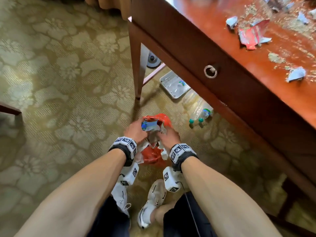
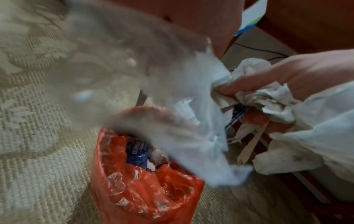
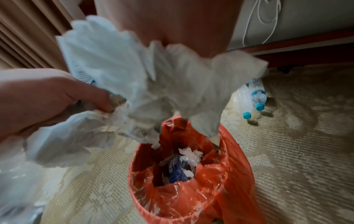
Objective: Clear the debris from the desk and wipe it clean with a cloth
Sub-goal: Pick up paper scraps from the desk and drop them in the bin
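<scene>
- Both forearms reach down from the head view, one marker band on each wrist, two white tagged blocks hanging below them
- Left hand (image 1: 136, 130) has its fingers curled round a bundle of crumpled white paper and torn wrappers (image 1: 151, 128), held just above the bin
- Right hand (image 1: 168, 136) grips the same bundle from the other side; in the left wrist view its fingers (image 2: 254, 81) are clenched on wrinkled tissue (image 2: 272, 100), with a thin wooden stick (image 2: 250, 145) poking down out of the wad
- One red-lined bin (image 3: 191, 189) stands on the carpet directly under the hands, its orange plastic liner folded over the rim; a blue wrapper (image 3: 178, 169) and white scraps already lie inside
- Debris left on the desk (image 1: 213, 31): one large red-and-white torn packet (image 1: 253, 35), at least four pale blue-grey paper scraps (image 1: 296, 74) spread around it, and sandy crumbs scattered over the far right part of the top
- One ring pull (image 1: 210, 71) hangs on the desk's drawer front
- Under the desk lie two clear plastic bottles (image 3: 254, 97) with blue caps, side by side, next to one white tray (image 1: 174, 84)
- Two white sneakers (image 1: 152, 202) stand on the patterned beige carpet (image 1: 51, 74) just behind the bin
- No cloth can be told apart from the paper in the bundle
</scene>
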Motion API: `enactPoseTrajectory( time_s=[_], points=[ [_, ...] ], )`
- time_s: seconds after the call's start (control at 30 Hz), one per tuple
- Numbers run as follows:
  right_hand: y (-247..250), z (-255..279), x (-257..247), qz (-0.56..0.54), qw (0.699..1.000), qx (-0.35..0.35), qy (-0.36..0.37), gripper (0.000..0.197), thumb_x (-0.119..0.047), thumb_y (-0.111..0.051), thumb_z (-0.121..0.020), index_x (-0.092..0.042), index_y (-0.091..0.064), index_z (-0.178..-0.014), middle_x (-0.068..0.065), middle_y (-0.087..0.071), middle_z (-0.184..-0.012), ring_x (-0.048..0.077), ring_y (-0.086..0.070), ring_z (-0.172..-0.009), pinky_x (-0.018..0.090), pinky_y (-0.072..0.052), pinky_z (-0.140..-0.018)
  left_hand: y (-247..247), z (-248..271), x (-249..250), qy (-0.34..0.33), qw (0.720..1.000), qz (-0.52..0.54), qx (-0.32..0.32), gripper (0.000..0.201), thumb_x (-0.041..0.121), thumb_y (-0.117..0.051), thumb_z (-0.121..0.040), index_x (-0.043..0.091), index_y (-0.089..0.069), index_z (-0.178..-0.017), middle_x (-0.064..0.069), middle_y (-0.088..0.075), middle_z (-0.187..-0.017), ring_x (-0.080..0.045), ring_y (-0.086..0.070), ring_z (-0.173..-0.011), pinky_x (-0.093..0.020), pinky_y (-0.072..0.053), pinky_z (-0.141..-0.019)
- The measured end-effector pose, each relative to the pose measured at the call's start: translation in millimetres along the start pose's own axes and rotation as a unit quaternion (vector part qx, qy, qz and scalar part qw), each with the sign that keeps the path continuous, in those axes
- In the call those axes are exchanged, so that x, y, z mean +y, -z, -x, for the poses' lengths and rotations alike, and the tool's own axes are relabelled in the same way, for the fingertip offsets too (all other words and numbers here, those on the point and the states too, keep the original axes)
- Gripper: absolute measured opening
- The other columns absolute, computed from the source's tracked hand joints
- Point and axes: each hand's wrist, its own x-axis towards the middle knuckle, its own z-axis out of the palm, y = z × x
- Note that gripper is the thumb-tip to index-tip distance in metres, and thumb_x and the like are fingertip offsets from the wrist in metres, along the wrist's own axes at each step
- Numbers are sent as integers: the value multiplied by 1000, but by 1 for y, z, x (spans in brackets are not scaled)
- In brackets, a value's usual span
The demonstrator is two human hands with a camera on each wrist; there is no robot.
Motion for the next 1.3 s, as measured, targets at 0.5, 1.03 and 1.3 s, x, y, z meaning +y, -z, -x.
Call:
enactPoseTrajectory(
  time_s=[0.5, 1.03, 1.3],
  points=[
    [-75, -99, 73, 16, 999, 34, -16, 24, -35, -59, -91, -15, -64, -102, 0, -65, -91, 22, -59, -83, 32, -45, -74, -88, -83, -63, 25, 999, -8, -38, 57, 34, -70, -83, 24, -38, -129, 0, -54, -110, -27, -59, -90, -37, -49, -76],
    [-45, -50, 53, -78, 995, 44, -45, 43, -40, -63, -89, -29, -56, -130, -4, -62, -128, 21, -59, -115, 37, -46, -100, -44, -36, -46, -1, 998, 8, -54, 78, 30, -74, -73, 24, -37, -141, -14, -40, -143, -34, -44, -128, -43, -42, -104],
    [34, 48, -11, -1, 997, 64, -49, 49, -39, -64, -88, -21, -53, -133, 7, -61, -126, 27, -58, -114, 37, -46, -97, 46, 35, 20, -54, 996, -21, -63, 76, 38, -73, -79, 24, -37, -144, -12, -42, -142, -33, -42, -129, -48, -40, -106]
  ],
)
